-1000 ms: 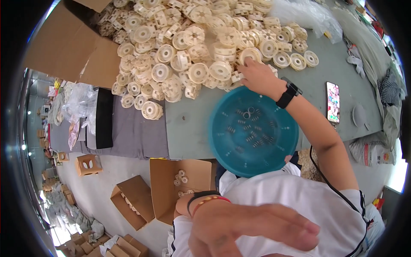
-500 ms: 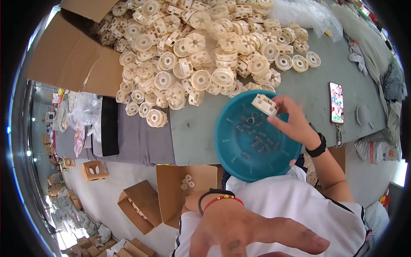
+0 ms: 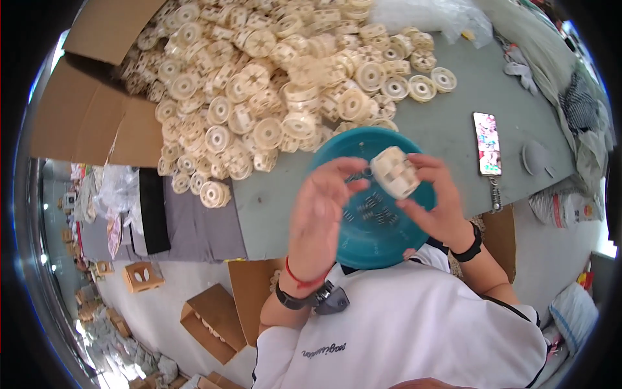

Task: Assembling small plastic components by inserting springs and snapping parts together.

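My right hand (image 3: 437,201) grips a cream-coloured round plastic part with notched sides (image 3: 394,174) between thumb and fingers, tilted above a teal plastic bowl (image 3: 363,256). Several small metal coil springs (image 3: 379,211) lie in the bowl. Over its left side, my left hand (image 3: 319,211) is raised and slightly blurred. Its thumb and forefinger are apart, close to dark small rings or springs (image 3: 360,174) that show between and behind them. I see nothing clearly held there. The bowl rests at the table edge against my white shirt.
A large heap of similar cream parts (image 3: 259,84) covers the far table beside an open cardboard box (image 3: 97,117). To the right lie a phone (image 3: 487,144) and a grey round piece (image 3: 536,159). Cardboard boxes (image 3: 217,318) stand on the floor at left.
My left hand has swung up from the near edge to the bowl's left side. The right hand still holds the cream part, now turned and lower over the bowl. The whole view has shifted slightly.
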`<state>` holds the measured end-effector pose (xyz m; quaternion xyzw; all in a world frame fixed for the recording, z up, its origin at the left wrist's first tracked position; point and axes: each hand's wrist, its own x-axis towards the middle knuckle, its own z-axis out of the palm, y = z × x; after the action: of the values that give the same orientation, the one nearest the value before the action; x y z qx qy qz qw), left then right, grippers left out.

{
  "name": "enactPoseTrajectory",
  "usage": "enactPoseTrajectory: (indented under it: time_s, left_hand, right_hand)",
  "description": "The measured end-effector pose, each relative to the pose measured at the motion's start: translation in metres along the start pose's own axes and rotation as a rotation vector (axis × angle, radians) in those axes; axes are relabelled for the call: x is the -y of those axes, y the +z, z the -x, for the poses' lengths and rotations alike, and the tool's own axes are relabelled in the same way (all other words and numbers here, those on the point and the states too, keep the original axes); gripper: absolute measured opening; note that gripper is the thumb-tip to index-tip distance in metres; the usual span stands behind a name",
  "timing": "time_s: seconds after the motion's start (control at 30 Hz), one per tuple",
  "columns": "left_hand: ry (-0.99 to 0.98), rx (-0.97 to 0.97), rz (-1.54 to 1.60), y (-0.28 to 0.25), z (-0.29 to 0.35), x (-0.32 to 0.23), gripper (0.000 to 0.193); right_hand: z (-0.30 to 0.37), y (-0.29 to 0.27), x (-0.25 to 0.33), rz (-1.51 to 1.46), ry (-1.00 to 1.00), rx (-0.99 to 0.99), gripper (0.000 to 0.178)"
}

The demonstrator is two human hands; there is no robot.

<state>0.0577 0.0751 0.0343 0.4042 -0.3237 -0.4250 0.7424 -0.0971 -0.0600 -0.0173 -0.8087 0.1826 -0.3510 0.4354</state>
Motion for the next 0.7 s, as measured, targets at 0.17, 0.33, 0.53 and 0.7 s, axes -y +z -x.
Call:
enactPoseTrajectory:
  time_s: [0.17, 0.33, 0.53, 0.7]
  left_hand:
    - [-0.341, -0.047, -0.055, -0.019, 0.004, 0.036, 0.063]
    - [-0.348, -0.109, -0.124, -0.021, 0.010, 0.041, 0.063]
    - [-0.188, -0.120, -0.274, -0.022, 0.020, 0.052, 0.048]
    - [-0.216, -0.160, -0.359, -0.024, 0.028, 0.054, 0.044]
  right_hand:
    - [-0.015, 0.009, 0.005, 0.372, -0.496, 0.302, 0.040]
    - [-0.001, 0.018, 0.012, -0.373, 0.008, 0.137, 0.037]
    - [-0.006, 0.025, 0.009, -0.023, -0.070, 0.144, 0.028]
    - [0.001, 0.029, 0.013, -0.059, -0.014, 0.109, 0.025]
